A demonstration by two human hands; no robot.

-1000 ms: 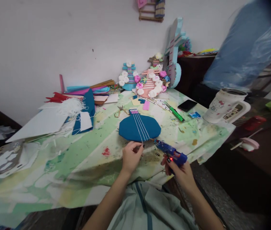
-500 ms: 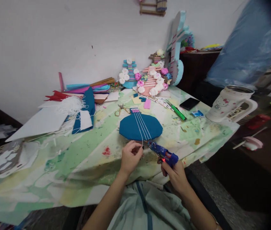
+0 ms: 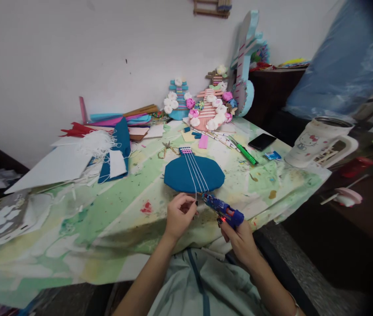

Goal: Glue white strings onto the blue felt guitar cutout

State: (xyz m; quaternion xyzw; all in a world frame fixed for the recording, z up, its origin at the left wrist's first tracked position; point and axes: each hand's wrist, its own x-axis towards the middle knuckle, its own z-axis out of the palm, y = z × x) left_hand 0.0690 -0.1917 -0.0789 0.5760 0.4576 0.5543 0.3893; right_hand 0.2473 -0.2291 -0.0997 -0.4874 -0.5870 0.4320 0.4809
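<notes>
A dark blue guitar-shaped craft piece (image 3: pixel 176 173) lies on the table in front of me, several white strings (image 3: pixel 195 169) running down its face from a small pink-and-white strip at the top. My left hand (image 3: pixel 181 214) pinches the end of the leftmost string just below the near edge of the piece. In my right hand (image 3: pixel 237 235) is a blue hot glue gun (image 3: pixel 223 208) with a red light glowing by the trigger. Its nozzle points at the near edge, beside the strings; whether it touches is hard to see.
Gold-handled scissors (image 3: pixel 168 150) lie behind the blue piece. To the left are a tangle of white string (image 3: pixel 97 144) and white board (image 3: pixel 54 169). A green cutter (image 3: pixel 247 154), a phone (image 3: pixel 262 141) and a white mug (image 3: pixel 316 142) are on the right. Flower-decorated guitars (image 3: pixel 210 109) stand behind.
The glue gun and my right hand have shifted very slightly left. My left hand keeps its pinch on the string, and the view has tilted a little.
</notes>
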